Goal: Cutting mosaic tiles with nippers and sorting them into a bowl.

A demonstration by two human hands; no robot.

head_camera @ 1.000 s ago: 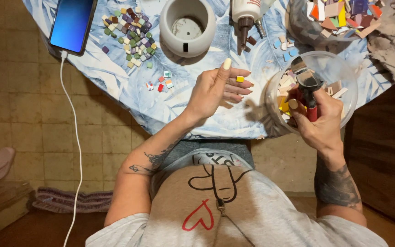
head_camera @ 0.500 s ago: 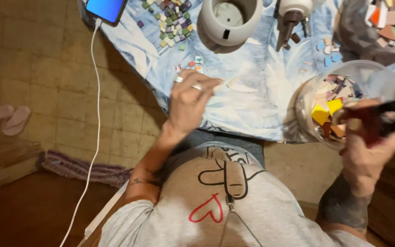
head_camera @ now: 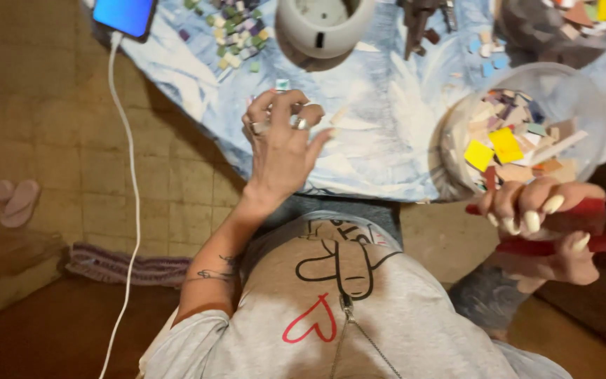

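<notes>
My left hand [head_camera: 282, 144] reaches over the blue-and-white cloth [head_camera: 380, 133], its fingers bent down like a claw with the tips on the cloth. A small teal tile [head_camera: 282, 84] lies just beyond the fingertips. Whatever is under the fingers is hidden. My right hand [head_camera: 538, 221] is closed around red-handled nippers [head_camera: 569, 245], held off the table's near edge. Just above it stands a clear bowl [head_camera: 457, 116] of yellow, brown and white tile scraps.
A white round pot [head_camera: 320, 31] stands at the back, with a heap of small coloured tiles [head_camera: 236, 28] to its left. A lit phone [head_camera: 124, 14] trails a white cable [head_camera: 129, 210] to the floor. Pink slippers [head_camera: 1, 200] and a striped rug [head_camera: 117, 267] lie on the floor.
My left hand moved from palm-up with a yellow piece to fingers-down on the cloth. My right hand pulled the nippers out of the bowl and toward me.
</notes>
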